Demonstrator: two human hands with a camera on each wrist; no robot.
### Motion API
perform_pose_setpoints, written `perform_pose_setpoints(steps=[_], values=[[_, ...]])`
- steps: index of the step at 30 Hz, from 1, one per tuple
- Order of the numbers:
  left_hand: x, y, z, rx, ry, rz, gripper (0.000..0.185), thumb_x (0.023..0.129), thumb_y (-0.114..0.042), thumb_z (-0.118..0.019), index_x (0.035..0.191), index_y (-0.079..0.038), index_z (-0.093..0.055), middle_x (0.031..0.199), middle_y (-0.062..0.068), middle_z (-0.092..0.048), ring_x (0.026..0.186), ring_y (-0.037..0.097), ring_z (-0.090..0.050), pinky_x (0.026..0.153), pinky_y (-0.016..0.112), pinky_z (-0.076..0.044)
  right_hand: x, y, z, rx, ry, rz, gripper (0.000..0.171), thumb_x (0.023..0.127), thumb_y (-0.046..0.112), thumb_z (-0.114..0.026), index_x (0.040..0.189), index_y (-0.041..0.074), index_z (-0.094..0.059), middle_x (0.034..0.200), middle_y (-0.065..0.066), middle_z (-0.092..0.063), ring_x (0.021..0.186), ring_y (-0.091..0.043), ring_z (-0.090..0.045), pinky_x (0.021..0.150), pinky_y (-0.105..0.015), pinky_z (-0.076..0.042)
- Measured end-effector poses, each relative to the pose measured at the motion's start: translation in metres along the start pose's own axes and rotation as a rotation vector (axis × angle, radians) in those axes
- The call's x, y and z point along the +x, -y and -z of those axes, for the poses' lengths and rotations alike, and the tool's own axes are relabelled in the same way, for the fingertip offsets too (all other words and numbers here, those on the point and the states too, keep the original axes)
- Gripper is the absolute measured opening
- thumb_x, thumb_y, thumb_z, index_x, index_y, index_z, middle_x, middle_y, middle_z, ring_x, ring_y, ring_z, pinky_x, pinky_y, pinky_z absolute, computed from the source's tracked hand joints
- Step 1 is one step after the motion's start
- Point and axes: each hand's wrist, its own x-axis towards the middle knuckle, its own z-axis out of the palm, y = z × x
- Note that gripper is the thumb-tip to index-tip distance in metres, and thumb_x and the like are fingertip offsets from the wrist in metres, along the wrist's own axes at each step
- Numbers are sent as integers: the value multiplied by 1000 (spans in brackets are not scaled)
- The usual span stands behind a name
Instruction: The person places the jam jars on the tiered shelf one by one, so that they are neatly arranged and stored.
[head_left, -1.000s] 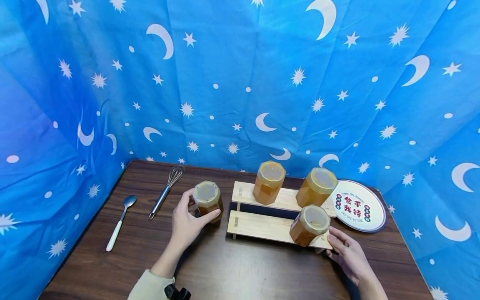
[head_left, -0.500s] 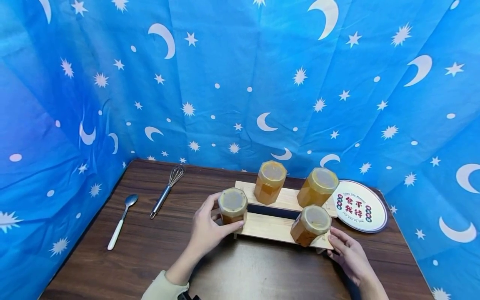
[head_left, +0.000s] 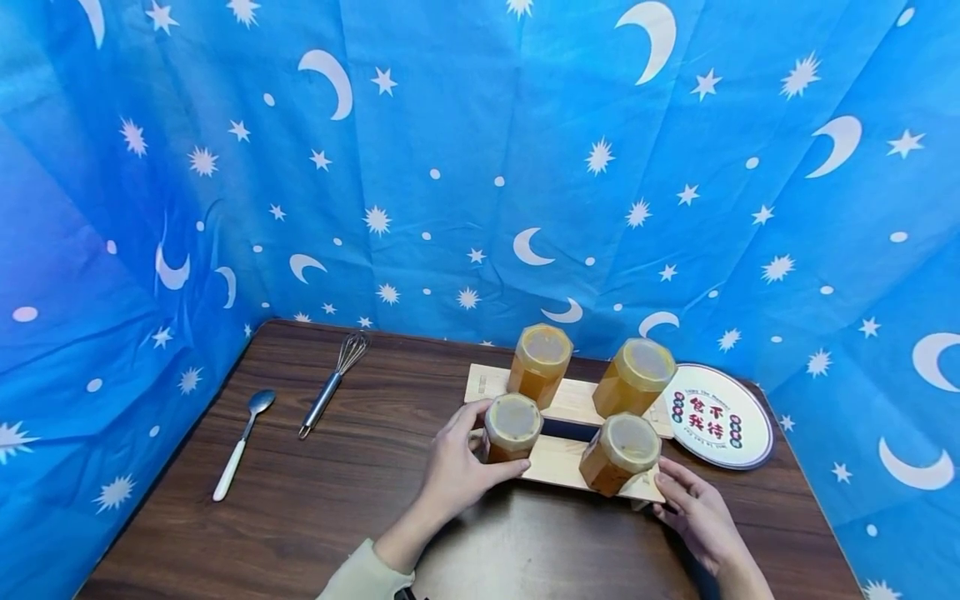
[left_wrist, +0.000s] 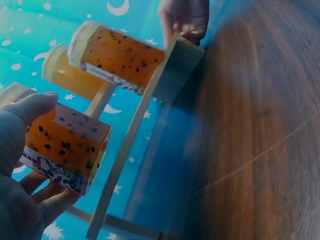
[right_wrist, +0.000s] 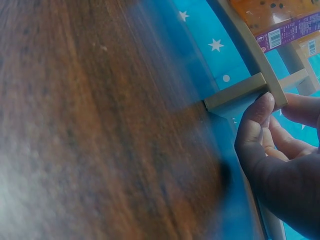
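Looking down from the head view, the left hand reaches forward over the desk, thumb and fingers curled round a honey jar at the left end of the wooden rack's lower step. The right hand lies at the rack's right end, fingers on its corner, beside a second jar. Two more jars stand on the upper step.

From the left wrist, the thumb presses the jar's top side while fingers cup it beneath; whether it touches the step I cannot tell.

From the right wrist, the bent fingers pinch the rack's end
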Motion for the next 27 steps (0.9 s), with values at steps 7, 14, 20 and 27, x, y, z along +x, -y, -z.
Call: perform_pose_setpoints(steps=[7,14,20,27], values=[[2,3,-14,-1,18,-9,81,69,-33,-100,138,-24,-59,125,-4,-62,110,14,-65,87,29,-59,0,-2,0,10,4,17,16,107,12,-59,119,22,-60,110,5,-68,94,-8,-66,73,-26,-58],[3,3,-21,7,28,-5,80,69,-33,-100,138,-25,-59,124,-4,-62,111,13,-65,87,26,-58,-1,-1,-1,25,18,35,17,107,11,-58,114,26,-63,110,5,-69,94,-7,-66,72,-26,-58],[3,2,-25,23,34,3,81,70,-36,-99,140,-26,-59,124,-4,-61,112,14,-64,87,25,-58,-2,0,0,21,4,8,15,107,12,-59,116,24,-61,109,5,-69,94,-8,-66,73,-26,-58],[3,1,-27,39,17,7,82,71,-37,-98,141,-27,-57,126,-5,-60,113,13,-63,87,25,-58,-2,4,-1,8,6,-10,15,107,13,-59,119,23,-60,110,5,-68,94,-8,-65,74,-26,-58]])
